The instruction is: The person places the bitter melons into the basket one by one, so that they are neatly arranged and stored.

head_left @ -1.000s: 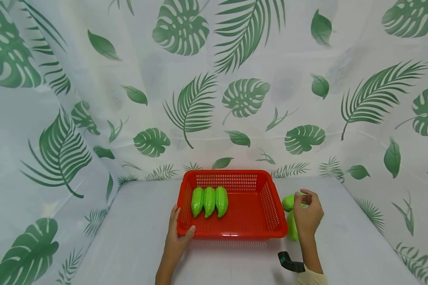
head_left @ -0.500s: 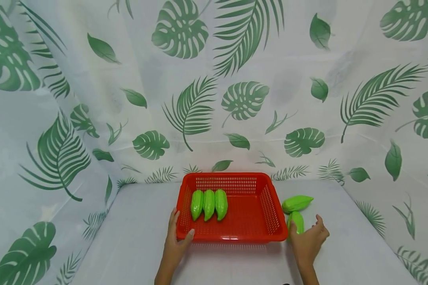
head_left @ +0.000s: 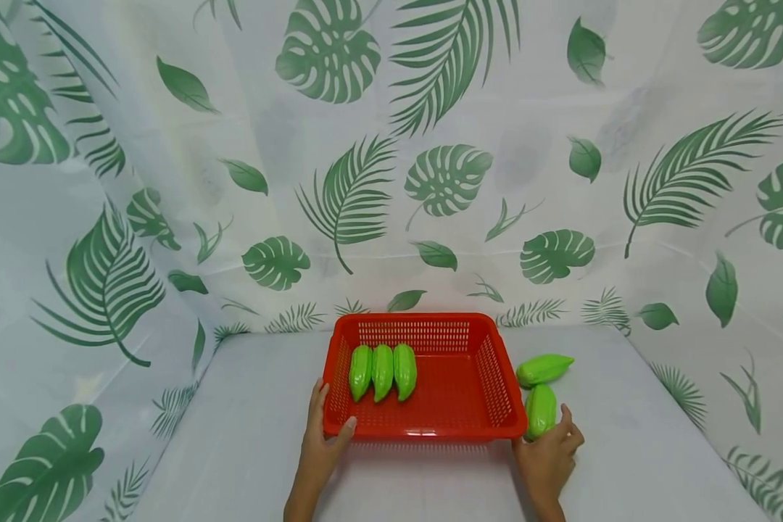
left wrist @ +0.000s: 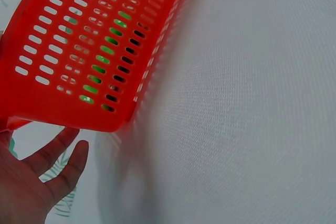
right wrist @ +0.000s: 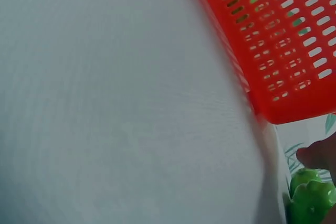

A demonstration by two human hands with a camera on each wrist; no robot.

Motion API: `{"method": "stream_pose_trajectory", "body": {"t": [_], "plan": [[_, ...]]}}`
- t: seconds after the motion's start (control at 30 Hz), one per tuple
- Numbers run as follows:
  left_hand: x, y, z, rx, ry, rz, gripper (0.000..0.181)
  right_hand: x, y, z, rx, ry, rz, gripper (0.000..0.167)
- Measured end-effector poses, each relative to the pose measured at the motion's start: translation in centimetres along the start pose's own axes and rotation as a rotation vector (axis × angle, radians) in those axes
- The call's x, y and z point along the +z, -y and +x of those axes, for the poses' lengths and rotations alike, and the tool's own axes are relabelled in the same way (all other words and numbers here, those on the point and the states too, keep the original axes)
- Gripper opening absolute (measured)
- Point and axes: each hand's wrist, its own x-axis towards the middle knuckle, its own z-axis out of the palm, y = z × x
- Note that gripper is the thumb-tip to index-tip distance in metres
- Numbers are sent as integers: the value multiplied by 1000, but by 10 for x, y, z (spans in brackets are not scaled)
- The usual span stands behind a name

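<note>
The right hand point(head_left: 544, 460) has an empty, parted grip, thumb beside the near corner of the red basket point(head_left: 424, 433), other fingers spread next to the nearer green fruit point(head_left: 541, 407), which lies on the worktop point(head_left: 267, 406) just ahead of that grip. Beyond it, farther ahead, is the farther green fruit point(head_left: 544, 369). The left hand point(head_left: 321, 449) has a loose, unclenched grip spanning the basket's other near corner, thumb at the front rim. Ahead and to the right of this grip, three green fruits point(head_left: 383, 373) lie side by side inside the basket.

The step in hand looks like loading the fruit, the nearer loose one being due (though the right thumb is so near the rim that a hold on the basket is possible). That move would call for fingers brought round its sides and a lift over the basket wall leftward from the right grip.
</note>
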Motion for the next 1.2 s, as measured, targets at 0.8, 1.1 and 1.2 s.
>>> {"method": "stream_pose_trajectory", "body": {"t": [0.8,1.1,1.2], "plan": [[2,0,-2,-14,5,-8,81,2,-10,0,123,-26,-4,64],[3,-2,0,-3,-4,-11,81,-13,-10,1,131,-106,212,63],[2,-2,0,2,-9,-13,80,-18,-8,3,119,-136,293,61]]}}
